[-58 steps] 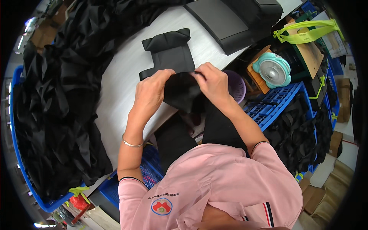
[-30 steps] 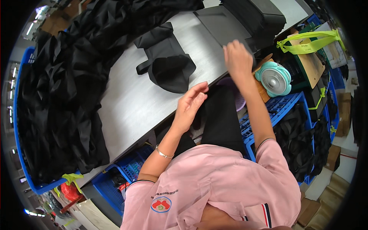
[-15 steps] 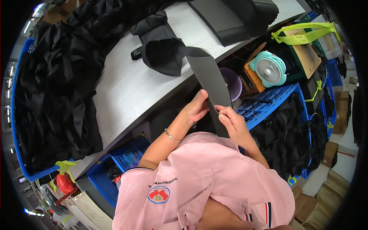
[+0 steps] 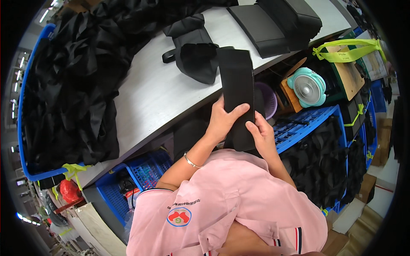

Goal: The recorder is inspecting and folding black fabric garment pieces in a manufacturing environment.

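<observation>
Between my hands is a long flat black panel (image 4: 237, 81), held upright past the table's near edge. My left hand (image 4: 224, 119) grips its left side, thumb across the front face and fingers behind. My right hand (image 4: 261, 132) pinches the right edge lower down, its thumb at the front; those fingertips are partly hidden. Just left of the panel's upper end lies a black fabric piece with a small loop (image 4: 194, 53) on the table (image 4: 158, 91). Whether it is joined to the panel I cannot tell.
A blue crate (image 4: 26, 141) heaped with black fabric stands at the left. Stacked black panels (image 4: 260, 32) lie on the table's far side. A turquoise fan (image 4: 306, 87), a purple basket (image 4: 269, 100) and another blue crate (image 4: 307, 126) are at the right.
The black panel has turned from a slanted, edge-on position so its broad face shows. My left thumb now lies across that face, and my right hand has shifted slightly right.
</observation>
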`<state>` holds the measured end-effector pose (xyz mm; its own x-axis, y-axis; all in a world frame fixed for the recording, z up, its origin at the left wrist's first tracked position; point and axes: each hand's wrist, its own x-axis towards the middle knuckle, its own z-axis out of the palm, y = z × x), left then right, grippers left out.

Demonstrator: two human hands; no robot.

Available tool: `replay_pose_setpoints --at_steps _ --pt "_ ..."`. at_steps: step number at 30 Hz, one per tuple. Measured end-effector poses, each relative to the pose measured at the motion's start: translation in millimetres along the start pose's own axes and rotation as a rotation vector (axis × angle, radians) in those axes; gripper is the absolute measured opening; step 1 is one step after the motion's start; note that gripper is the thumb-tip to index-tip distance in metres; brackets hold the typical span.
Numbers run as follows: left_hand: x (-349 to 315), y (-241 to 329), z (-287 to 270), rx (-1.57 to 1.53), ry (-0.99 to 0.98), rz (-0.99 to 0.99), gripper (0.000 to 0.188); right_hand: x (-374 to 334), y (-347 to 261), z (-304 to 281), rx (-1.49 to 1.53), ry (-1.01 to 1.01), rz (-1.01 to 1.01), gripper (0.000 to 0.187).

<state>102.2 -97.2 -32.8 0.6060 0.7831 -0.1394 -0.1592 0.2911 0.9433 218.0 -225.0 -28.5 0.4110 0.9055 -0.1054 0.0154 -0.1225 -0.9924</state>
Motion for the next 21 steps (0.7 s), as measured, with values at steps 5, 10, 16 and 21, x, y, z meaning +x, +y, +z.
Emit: replay_pose_setpoints --at_steps 5,10,16,21 --pt "19 -2 -39 0.802 0.657 0.524 0.04 25 5 -17 0.162 -0.146 0.039 0.041" --pt "66 -1 -82 0.912 0.621 0.524 0.047 59 10 -7 0.071 -0.214 0.106 0.037" --pt "75 13 -71 0.887 0.356 0.662 0.063 68 -11 8 -0.405 -0.101 -0.082 0.031" --pt "56 25 -45 0.943 0.027 0.778 0.057 91 -18 22 -0.711 0.05 -0.376 0.016"
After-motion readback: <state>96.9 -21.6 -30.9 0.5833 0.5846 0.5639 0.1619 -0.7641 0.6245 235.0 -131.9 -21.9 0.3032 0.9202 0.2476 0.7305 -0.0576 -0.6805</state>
